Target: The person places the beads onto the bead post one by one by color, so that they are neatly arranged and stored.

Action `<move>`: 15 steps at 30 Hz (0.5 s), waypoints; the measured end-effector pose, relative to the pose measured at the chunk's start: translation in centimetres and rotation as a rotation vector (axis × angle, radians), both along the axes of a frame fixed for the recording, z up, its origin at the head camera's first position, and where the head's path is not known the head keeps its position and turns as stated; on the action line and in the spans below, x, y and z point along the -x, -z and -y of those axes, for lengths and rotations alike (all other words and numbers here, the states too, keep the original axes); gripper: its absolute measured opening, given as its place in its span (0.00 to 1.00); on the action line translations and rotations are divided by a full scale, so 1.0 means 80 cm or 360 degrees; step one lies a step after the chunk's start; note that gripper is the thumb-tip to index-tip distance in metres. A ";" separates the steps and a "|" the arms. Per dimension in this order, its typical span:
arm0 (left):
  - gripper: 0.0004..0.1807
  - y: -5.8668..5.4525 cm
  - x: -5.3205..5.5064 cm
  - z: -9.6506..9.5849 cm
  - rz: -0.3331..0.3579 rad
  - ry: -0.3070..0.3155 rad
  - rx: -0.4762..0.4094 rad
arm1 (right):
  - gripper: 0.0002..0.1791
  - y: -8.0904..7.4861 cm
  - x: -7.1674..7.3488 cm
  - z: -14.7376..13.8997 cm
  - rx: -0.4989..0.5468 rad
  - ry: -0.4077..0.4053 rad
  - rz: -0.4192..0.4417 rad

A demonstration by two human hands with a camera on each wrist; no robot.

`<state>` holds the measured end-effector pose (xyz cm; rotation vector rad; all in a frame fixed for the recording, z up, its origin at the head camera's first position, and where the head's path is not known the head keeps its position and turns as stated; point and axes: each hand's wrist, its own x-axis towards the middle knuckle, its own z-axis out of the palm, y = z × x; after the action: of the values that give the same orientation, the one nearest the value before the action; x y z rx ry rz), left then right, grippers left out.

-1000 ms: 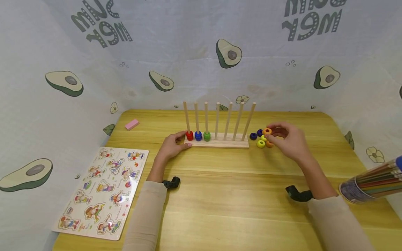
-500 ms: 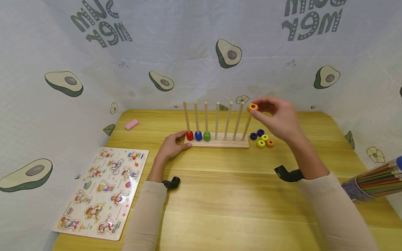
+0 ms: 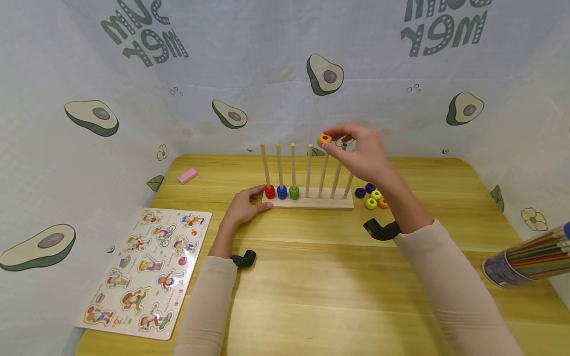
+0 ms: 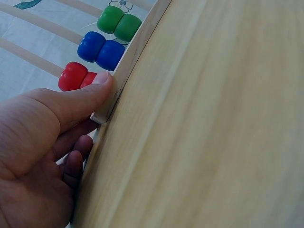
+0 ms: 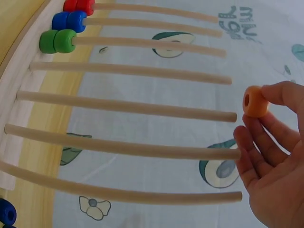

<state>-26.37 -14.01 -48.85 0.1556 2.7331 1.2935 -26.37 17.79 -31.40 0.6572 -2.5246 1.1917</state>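
My right hand (image 3: 362, 151) pinches an orange bead (image 5: 255, 101) between thumb and fingertips, its hole facing the peg tips. In the right wrist view the bead sits just beyond the tip of the fifth peg (image 5: 128, 106), apart from it. My left hand (image 3: 244, 206) grips the left end of the wooden peg base (image 3: 307, 202), thumb on the front edge. Two red beads (image 3: 269, 192), two blue beads (image 3: 282, 192) and two green beads (image 3: 294, 193) are stacked on the first three pegs. The other pegs carry no beads.
Right of the base lie loose dark blue beads (image 3: 360, 193), yellow beads (image 3: 371, 203) and an orange bead (image 3: 382, 203). A picture puzzle board (image 3: 147, 272) lies at left, with a pink block (image 3: 187, 176) behind it. A container of coloured sticks (image 3: 507, 269) stands at right.
My right hand has lifted the orange bead from the loose pile and carried it up and left over the peg tops. The left hand has stayed on the base.
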 end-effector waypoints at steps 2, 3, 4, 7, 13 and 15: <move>0.38 0.000 0.000 0.000 -0.0004 0.0000 0.0005 | 0.19 0.001 0.003 0.004 -0.0027 -0.0025 0.0007; 0.38 0.000 0.000 0.000 -0.0005 -0.0001 0.0003 | 0.19 0.001 0.005 0.006 -0.0036 -0.0035 0.0016; 0.38 0.000 0.000 -0.001 -0.0006 -0.0003 0.0002 | 0.19 0.002 0.006 0.007 -0.0043 -0.0047 0.0024; 0.38 -0.001 0.000 -0.001 -0.0007 -0.0003 0.0001 | 0.19 0.004 0.008 0.012 -0.0055 -0.0075 0.0037; 0.37 -0.001 0.000 0.000 0.0003 -0.0004 0.0002 | 0.19 0.005 0.012 0.020 -0.0076 -0.0097 0.0014; 0.37 -0.001 0.001 0.000 0.0001 -0.0001 0.0002 | 0.19 0.004 0.013 0.022 -0.0081 -0.0097 0.0015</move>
<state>-26.44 -14.01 -48.80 0.1542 2.7335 1.2917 -27.43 16.07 -31.72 0.7474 -2.5675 1.1564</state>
